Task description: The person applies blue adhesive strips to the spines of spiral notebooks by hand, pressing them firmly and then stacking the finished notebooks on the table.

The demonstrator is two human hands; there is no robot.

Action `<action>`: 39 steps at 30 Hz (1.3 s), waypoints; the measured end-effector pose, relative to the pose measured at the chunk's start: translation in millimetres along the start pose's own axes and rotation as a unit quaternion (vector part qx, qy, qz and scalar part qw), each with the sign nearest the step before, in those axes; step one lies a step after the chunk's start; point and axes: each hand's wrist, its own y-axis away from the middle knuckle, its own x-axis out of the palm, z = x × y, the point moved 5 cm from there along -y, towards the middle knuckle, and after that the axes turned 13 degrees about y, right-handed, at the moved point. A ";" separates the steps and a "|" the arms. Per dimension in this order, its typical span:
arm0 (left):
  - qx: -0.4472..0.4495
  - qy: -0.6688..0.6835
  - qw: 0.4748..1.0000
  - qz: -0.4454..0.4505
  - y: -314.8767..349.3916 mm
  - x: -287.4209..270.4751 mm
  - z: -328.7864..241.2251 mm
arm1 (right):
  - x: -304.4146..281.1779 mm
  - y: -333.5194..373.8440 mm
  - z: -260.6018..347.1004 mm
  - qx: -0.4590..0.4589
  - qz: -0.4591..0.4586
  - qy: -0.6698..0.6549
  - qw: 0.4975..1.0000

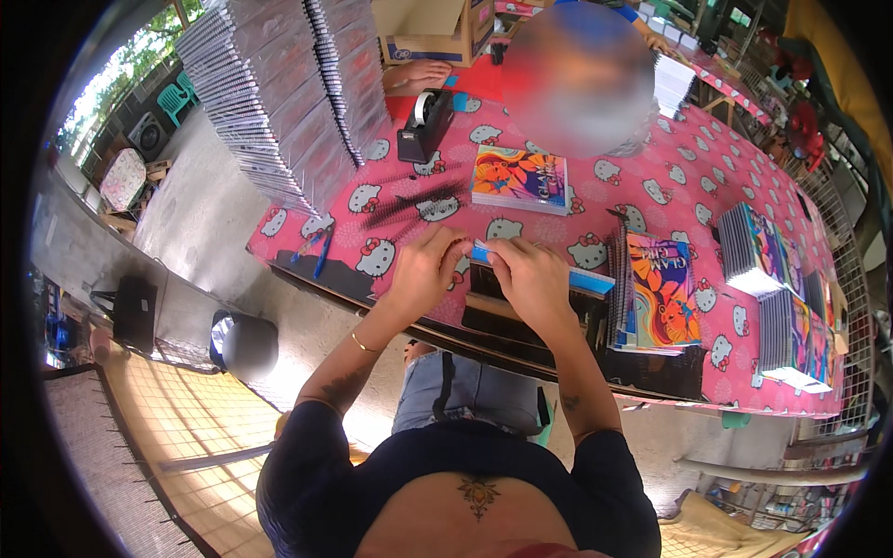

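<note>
In front of me, at the table's near edge, a notebook [588, 280] stands nearly edge-on, showing a blue strip and white page edges. My right hand [532, 276] grips it from above, thumb pointing left. By the notebook's left end, my left hand [430, 268] is closed in a pinch; whatever lies between its fingertips is too small to make out. Right of my right hand lies a stack of colourful notebooks [662, 290] with dark coil bindings. Farther off sits another stack of colourful books [521, 179]. Loose black binding coils [417, 203] lie beyond my left hand.
Tall stacks of coil-bound books [270, 102] rise at the far left, beside a black tape dispenser [426, 126]. A blue pen [323, 251] lies near the left edge. More notebook stacks [789, 330] stand at right. Across the pink-clothed table [735, 177] is another person [577, 79].
</note>
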 end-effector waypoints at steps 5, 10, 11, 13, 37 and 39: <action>-0.029 0.088 0.991 0.097 -19.5 -8.3 9.8 | -2.4 -0.4 -0.5 0.010 0.017 -0.003 1.000; -0.073 0.060 0.985 0.147 -17.4 -2.2 25.0 | -0.2 0.4 0.0 -0.005 0.014 0.004 1.000; -0.094 0.053 0.984 0.140 -14.3 -1.2 27.9 | 0.1 0.0 0.2 -0.006 0.014 0.004 1.000; -0.135 0.042 0.982 0.126 -10.3 2.7 30.1 | 0.0 -0.2 -0.3 -0.007 0.013 0.005 1.000; 0.190 -0.112 0.964 0.149 -31.0 14.3 -5.2 | -10.6 1.1 -19.7 0.025 0.081 -0.017 0.996; 0.185 -0.068 0.969 0.147 -35.8 14.4 -2.4 | -11.9 -1.7 -20.9 0.026 0.071 -0.012 0.997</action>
